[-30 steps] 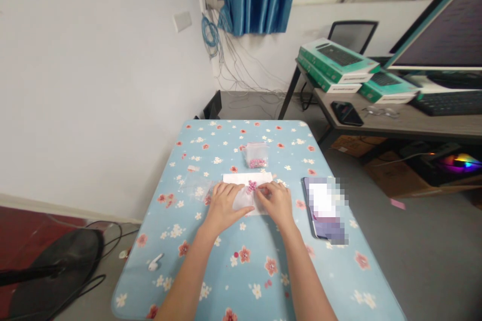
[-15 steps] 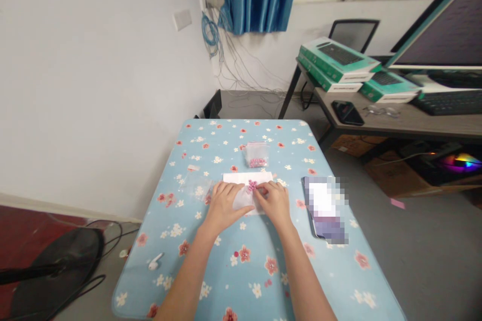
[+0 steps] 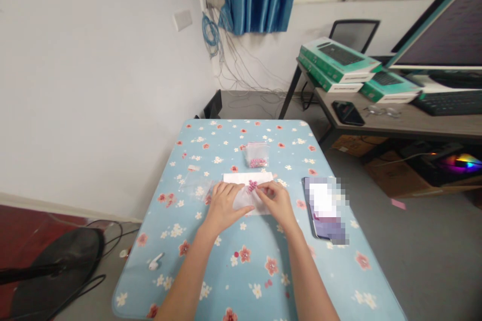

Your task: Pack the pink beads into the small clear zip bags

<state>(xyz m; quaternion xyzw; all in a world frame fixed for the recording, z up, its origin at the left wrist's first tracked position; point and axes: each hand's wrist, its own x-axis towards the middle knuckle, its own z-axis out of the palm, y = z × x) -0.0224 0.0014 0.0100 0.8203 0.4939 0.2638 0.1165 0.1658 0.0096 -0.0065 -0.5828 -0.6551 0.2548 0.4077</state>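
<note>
A small cluster of pink beads (image 3: 252,185) lies on a white sheet of paper (image 3: 233,178) in the middle of the table. My left hand (image 3: 226,205) rests on the paper's left side, thumb stretched away from the fingers. From the right, my right hand (image 3: 277,201) reaches to the edge of the cluster, its thumb and forefinger drawn together in a pinch. Whatever lies between those fingertips is too small to make out. Behind the paper sits a clear zip bag (image 3: 257,154) with pink beads in its bottom.
Clear plastic bags (image 3: 198,185) lie left of my left hand. A phone (image 3: 320,208) is at the table's right side, a white earbud (image 3: 155,261) near the front left. On the desk at right stand keyboard boxes (image 3: 335,62); the wall flanks the left.
My right hand has shifted slightly right, its fingertips drawing back a little from the beads. My left hand stays where it was.
</note>
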